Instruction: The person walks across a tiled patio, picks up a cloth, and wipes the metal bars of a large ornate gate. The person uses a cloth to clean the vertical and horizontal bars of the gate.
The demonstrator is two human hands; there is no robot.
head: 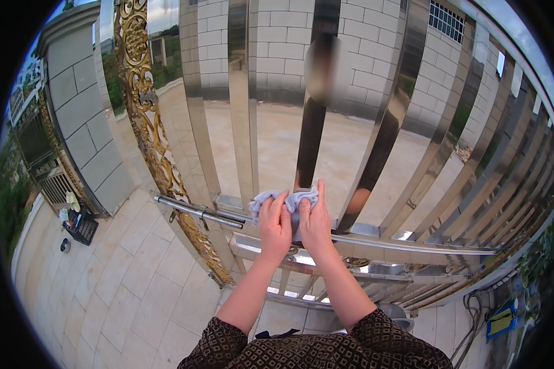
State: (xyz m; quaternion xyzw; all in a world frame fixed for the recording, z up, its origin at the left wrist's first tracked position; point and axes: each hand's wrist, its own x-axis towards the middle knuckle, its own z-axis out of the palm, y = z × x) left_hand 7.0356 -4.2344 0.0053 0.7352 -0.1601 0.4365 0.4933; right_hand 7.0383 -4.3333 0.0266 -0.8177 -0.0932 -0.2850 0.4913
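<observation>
A light grey-purple cloth (268,197) lies bunched at the foot of a shiny metal gate bar (315,115), just above the gate's horizontal rail (369,240). On the cloth's left part my left hand (275,226) rests with bent fingers, gripping it. My right hand (315,221) presses the right part of the cloth, its index finger pointing up along the bar and its thumb on the fabric. Both hands are close together. Some fingers of the right hand are hidden. To the left of the hands, a metal slide bolt (198,212) crosses a gold ornamental panel (159,147).
A dark crate (84,228) with items in it stands on the tiled floor (134,295) at the left, beside a small bowl (65,245). A grey pillar (87,106) rises behind. At the lower right are a hose (475,318) and a blue and yellow object (502,320).
</observation>
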